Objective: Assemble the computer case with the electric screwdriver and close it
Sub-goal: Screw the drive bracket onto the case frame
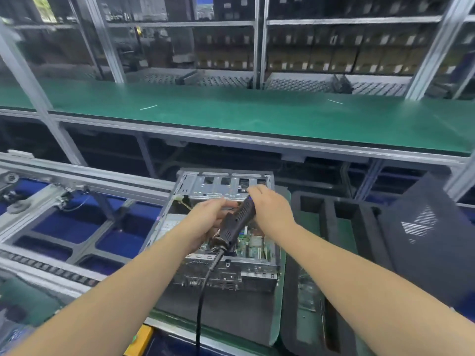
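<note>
An open grey metal computer case lies on a green mat at centre, with its green circuit board showing inside. Above it a black electric screwdriver slants from lower left to upper right, its cable trailing down toward me. My left hand holds the screwdriver's body from the left. My right hand grips its upper end, fingers curled over the tip near the case's drive bay. The dark side panel leans at the right.
A black foam tray with compartments sits right of the case. A conveyor frame with blue bins runs at the left. A long green shelf spans above, with racks of boxes behind it. A yellow block sits at the bench's near edge.
</note>
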Demonstrator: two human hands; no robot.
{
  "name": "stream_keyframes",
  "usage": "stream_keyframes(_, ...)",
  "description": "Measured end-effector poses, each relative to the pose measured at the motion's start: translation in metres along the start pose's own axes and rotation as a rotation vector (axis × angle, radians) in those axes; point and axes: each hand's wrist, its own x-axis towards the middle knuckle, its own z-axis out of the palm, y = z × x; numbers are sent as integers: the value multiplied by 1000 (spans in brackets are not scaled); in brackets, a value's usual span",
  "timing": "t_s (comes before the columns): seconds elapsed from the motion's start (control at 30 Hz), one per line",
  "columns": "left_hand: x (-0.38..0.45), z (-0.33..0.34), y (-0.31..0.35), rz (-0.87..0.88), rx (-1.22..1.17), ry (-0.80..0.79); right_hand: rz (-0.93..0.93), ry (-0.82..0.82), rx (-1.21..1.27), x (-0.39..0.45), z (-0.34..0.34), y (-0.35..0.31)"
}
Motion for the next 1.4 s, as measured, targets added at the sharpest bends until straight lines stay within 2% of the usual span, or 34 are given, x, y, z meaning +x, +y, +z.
stream_keyframes(0.17,22,63,-3,12,154,-130,66,-42,104,-17,-13,81)
stream_keyframes(0.33,52,122,-9,218,581,-108,139,-39,221,-40,-2,141)
stream_keyframes(0.43,66,141,-13,345,926,-131,179,-33,385,-55,16,164)
stream_keyframes(0.53,81,157,-17,534,1466,-171,198,16,420,-69,33,179)
stream_keyframes(0.63,93,177,-21,548,1785,-294,261,85,483,-89,42,185)
stream_keyframes(0.73,105,202,-32,479,1859,-393,276,90,471,-110,52,194)
stream_keyframes(0.93,116,238,-49,232,1705,-454,283,66,356,-135,65,229)
stream_keyframes(1.17,114,243,-68,171,2019,-361,186,18,418,-133,79,254)
stream_keyframes(1.4,103,238,-106,3,2149,-349,88,-44,615,-124,91,246)
